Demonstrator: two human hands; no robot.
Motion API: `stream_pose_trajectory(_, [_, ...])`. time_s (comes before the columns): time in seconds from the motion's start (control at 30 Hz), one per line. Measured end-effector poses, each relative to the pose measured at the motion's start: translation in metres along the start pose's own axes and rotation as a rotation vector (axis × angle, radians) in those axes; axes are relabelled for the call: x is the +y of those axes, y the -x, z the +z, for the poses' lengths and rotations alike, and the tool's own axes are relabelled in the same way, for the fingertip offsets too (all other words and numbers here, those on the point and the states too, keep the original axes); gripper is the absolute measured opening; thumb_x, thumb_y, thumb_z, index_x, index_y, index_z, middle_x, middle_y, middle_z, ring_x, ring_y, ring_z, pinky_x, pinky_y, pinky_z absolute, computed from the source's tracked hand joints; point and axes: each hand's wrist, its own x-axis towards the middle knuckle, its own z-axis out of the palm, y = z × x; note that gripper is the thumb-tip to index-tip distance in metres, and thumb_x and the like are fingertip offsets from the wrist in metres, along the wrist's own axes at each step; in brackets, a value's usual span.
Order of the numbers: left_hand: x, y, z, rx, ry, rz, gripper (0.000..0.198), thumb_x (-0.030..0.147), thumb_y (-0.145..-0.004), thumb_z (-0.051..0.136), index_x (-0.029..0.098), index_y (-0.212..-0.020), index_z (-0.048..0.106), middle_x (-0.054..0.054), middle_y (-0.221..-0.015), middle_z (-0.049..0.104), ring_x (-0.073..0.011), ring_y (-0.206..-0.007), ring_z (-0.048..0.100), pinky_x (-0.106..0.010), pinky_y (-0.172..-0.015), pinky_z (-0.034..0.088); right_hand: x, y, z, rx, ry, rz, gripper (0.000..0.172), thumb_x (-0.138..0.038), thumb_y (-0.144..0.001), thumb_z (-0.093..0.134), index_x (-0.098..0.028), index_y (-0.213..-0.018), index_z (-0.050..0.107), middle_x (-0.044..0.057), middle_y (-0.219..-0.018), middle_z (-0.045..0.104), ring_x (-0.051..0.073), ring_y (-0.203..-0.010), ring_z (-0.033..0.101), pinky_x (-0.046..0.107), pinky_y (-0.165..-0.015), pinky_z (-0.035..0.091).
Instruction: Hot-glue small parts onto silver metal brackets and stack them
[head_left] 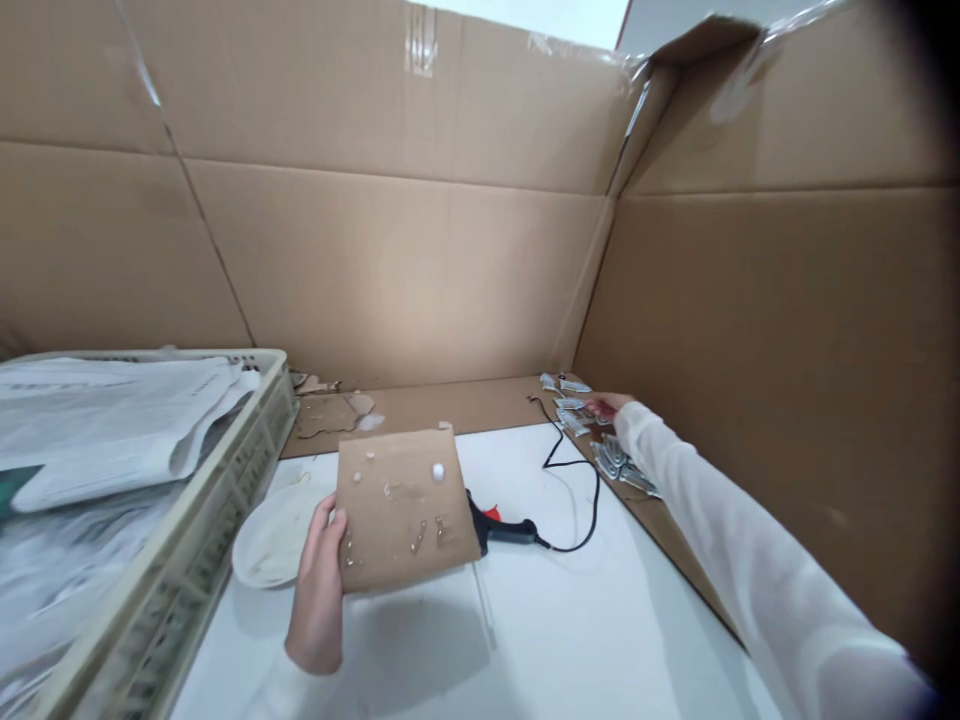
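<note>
My left hand (321, 585) grips the left edge of a square brown cardboard piece (397, 510), tilted up above the white table. Shiny clear blobs, perhaps glue, and a few small white dots mark its face. My right hand (606, 406) reaches to the far right, among several small silvery-grey flat pieces (571, 422) on a cardboard strip. Its fingers are bent down at these pieces, and what they hold is too small to make out. A black-handled glue gun (510, 530) with a red trigger lies partly hidden behind the cardboard piece.
A white plate (274, 540) lies left of the cardboard piece. Beyond it stands a cream plastic crate (247, 455) with papers and plastic bags. The glue gun's black cord (598, 500) loops over the white table (585, 620). Tall cardboard walls (412, 270) enclose the back and right.
</note>
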Motion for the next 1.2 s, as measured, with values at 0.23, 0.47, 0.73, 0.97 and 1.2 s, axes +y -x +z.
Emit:
stream_pose_trajectory(0.23, [0.033,0.02,0.0,-0.013,0.182,0.163,0.036,0.039,-0.075,0.052,0.025,-0.108,0.052,0.001,-0.083,0.054,-0.0083,-0.052,0.044,-0.017,-0.042,0.037,-0.054,0.083,0.033,0.211,0.181,-0.406,0.022,-0.023,-0.08,0.043,-0.017,-0.098,0.053,0.002,-0.069,0.059,0.009,-0.047,0.046,0.022,-0.047,0.038])
stream_pose_trajectory(0.47, [0.1,0.051,-0.003,-0.07,0.313,0.422,0.035,0.034,-0.074,0.051,0.023,-0.106,0.053,0.001,-0.076,0.052,-0.0074,-0.049,0.043,-0.015,-0.035,0.031,-0.089,0.253,0.092,0.157,0.324,-1.119,0.026,-0.029,-0.076,0.054,-0.022,-0.101,0.059,0.002,-0.076,0.054,0.013,-0.064,0.049,0.029,-0.064,0.043])
stream_pose_trajectory(0.73, [0.137,0.092,-0.027,-0.044,0.313,0.64,0.04,0.037,-0.076,0.05,0.028,-0.116,0.051,0.003,-0.106,0.059,-0.0178,-0.088,0.057,-0.02,-0.059,0.047,-0.091,0.379,0.137,-0.203,-0.236,-1.02,0.052,-0.059,-0.085,0.025,-0.026,-0.118,0.049,0.004,-0.082,0.057,0.014,-0.063,0.055,0.026,-0.047,0.042])
stream_pose_trajectory(0.97, [0.135,0.139,-0.054,-0.157,0.387,0.696,0.042,0.039,-0.077,0.051,0.025,-0.116,0.052,0.004,-0.113,0.059,-0.0211,-0.11,0.049,-0.026,-0.084,0.046,-0.083,0.441,0.151,-0.207,-0.344,-1.091,0.053,-0.057,-0.088,0.019,-0.029,-0.129,0.036,0.004,-0.103,0.059,0.021,-0.095,0.056,0.033,-0.074,0.047])
stream_pose_trajectory(1.2, [0.126,0.167,-0.071,-0.075,0.234,0.703,0.037,0.047,-0.073,0.051,0.029,-0.105,0.059,0.004,-0.095,0.065,-0.0281,-0.113,0.046,-0.036,-0.082,0.05,-0.066,0.467,0.138,-0.22,-0.42,-1.122,0.048,-0.054,-0.088,0.027,-0.031,-0.129,0.038,0.001,-0.108,0.059,0.023,-0.1,0.055,0.035,-0.082,0.045])
